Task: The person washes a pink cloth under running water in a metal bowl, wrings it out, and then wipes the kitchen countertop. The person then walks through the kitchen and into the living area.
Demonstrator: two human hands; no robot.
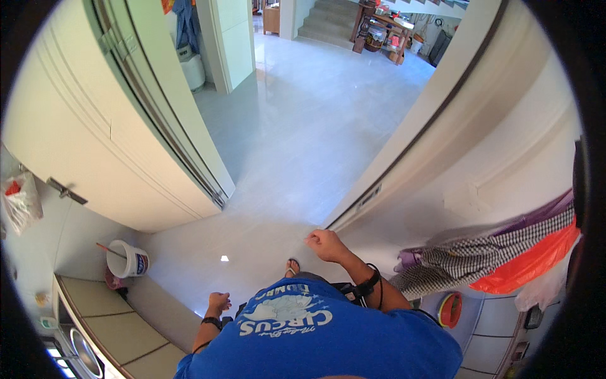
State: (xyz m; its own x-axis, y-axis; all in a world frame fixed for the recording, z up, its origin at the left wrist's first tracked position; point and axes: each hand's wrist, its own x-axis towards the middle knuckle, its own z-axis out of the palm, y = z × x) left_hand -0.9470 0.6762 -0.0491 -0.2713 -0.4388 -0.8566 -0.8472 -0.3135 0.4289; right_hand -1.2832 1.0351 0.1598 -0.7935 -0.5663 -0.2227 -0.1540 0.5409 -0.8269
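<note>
My right hand is loosely curled in front of me, near the foot of the right door frame. No object shows in it. Lower and to the left, my left hand hangs beside my body with bent fingers, and no held thing is visible there either. Both arms wear dark straps. Between the hands, one foot in a flip-flop shows on the pale tiled floor. Part of each palm is hidden from view.
A cream door stands open at left, near a white bucket holding a stick. Cabinets with a sink line the lower left. Checkered cloth and a red bag hang at right. Beyond the doorway are stairs and a wooden table.
</note>
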